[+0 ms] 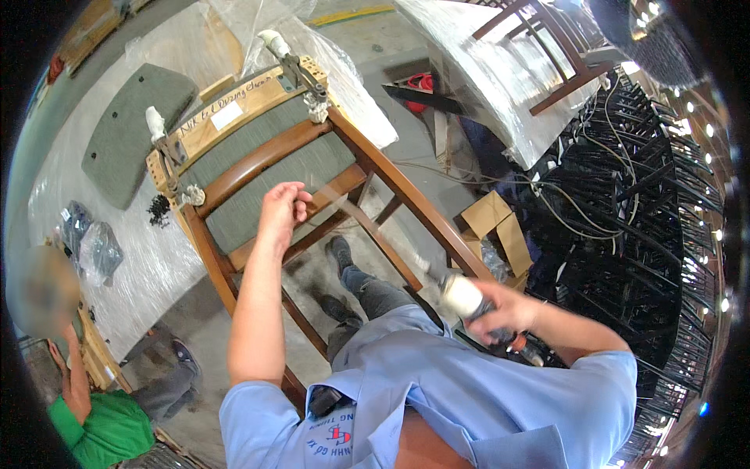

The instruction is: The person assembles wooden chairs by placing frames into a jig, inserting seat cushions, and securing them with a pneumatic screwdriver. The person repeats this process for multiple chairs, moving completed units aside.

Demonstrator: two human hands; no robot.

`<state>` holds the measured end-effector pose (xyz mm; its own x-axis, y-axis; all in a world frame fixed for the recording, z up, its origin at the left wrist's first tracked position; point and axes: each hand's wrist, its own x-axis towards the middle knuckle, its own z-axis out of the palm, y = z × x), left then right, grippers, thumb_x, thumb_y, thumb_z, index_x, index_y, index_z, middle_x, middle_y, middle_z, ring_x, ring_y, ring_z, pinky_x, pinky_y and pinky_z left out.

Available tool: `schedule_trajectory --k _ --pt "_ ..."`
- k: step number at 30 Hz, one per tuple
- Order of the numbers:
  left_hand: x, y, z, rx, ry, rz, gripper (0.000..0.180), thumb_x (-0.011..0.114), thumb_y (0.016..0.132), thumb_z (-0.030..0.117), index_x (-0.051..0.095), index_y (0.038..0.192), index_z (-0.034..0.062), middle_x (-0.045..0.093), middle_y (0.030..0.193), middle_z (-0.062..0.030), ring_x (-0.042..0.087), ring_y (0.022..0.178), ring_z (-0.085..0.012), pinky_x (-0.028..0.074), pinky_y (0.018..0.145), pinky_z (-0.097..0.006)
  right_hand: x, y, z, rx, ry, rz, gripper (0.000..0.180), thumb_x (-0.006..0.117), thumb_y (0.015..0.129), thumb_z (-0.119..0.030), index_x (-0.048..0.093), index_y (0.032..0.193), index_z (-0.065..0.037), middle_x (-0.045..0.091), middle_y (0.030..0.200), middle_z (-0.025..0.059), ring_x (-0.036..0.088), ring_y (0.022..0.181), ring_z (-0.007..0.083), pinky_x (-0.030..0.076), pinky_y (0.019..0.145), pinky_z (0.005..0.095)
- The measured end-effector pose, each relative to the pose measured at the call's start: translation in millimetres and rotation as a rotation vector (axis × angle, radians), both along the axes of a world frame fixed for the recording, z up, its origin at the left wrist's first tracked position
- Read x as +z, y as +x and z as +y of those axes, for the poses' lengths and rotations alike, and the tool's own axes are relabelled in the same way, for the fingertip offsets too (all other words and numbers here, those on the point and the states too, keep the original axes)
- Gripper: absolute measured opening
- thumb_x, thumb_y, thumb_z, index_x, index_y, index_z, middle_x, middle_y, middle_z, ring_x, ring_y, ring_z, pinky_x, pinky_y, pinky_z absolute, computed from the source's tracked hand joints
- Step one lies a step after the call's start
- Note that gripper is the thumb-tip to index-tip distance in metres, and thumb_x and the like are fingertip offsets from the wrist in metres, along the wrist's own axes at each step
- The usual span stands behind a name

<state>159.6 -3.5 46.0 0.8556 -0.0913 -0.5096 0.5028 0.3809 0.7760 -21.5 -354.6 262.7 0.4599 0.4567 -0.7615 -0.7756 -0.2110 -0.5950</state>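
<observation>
A brown wooden chair frame (398, 191) lies in front of me with its legs toward my body. Its grey upholstered panel (293, 176) shows between the rails. My left hand (282, 213) is over the lower rail of that panel, fingers curled together; whatever they hold is too small to make out. In my right hand (500, 313) is a power screwdriver (462, 295) with a pale band round its body, smeared by motion. A blurred long bit (367, 219) seems to stretch from it toward my left hand.
A wooden jig board (242, 102) with toggle clamps (289, 66) borders the chair's far end. On the plastic-covered table (141, 242) lie a grey panel (137, 133) and dark screws (159, 209). A cardboard box (496, 230), hoses and stacked black frames (617, 258) are right; a co-worker in green (105, 422), left.
</observation>
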Motion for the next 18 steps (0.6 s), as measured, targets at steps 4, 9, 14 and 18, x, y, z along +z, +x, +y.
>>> schedule_trajectory --k 4,9,14,18 --pt "-16 1 7 -0.01 -0.064 0.017 0.023 0.047 0.103 0.009 0.058 0.12 -0.0022 0.067 0.099 -0.012 0.059 0.075 -0.0134 0.051 0.068 -0.029 -57 -69 -25 0.205 -0.173 -0.033 0.048 0.066 0.099 -0.033 0.05 0.136 -0.008 0.059 0.09 0.0021 0.059 0.073 0.0108 0.05 0.059 0.0295" --pt "-16 2 18 0.087 -0.208 -0.006 0.021 0.044 0.107 0.01 0.056 0.121 0.0004 0.071 0.102 -0.0179 0.062 0.074 -0.014 0.054 0.064 -0.029 -142 -69 -57 0.148 -0.168 0.064 0.04 0.06 0.102 -0.036 0.051 0.129 -0.007 0.057 0.081 0.0033 0.057 0.069 0.0123 0.051 0.06 0.0307" --pt "-24 5 28 0.2 -0.044 0.001 0.022 0.048 0.107 0.014 0.056 0.122 0.0002 0.071 0.094 -0.0162 0.056 0.064 -0.01 0.047 0.056 -0.025 -206 -20 -44 0.064 0.024 0.027 0.029 0.055 0.101 -0.014 0.049 0.127 -0.005 0.058 0.083 0.0027 0.059 0.071 0.0135 0.05 0.058 0.0322" --pt "-25 1 38 0.242 0.118 -0.012 0.02 0.057 0.105 0.02 0.058 0.11 0.0003 0.067 0.082 -0.0115 0.05 0.059 -0.0078 0.039 0.05 -0.024 -249 16 -25 0.131 0.113 0.086 0.035 0.059 0.101 -0.019 0.048 0.13 -0.006 0.059 0.08 0.0038 0.058 0.059 0.0131 0.05 0.054 0.0299"
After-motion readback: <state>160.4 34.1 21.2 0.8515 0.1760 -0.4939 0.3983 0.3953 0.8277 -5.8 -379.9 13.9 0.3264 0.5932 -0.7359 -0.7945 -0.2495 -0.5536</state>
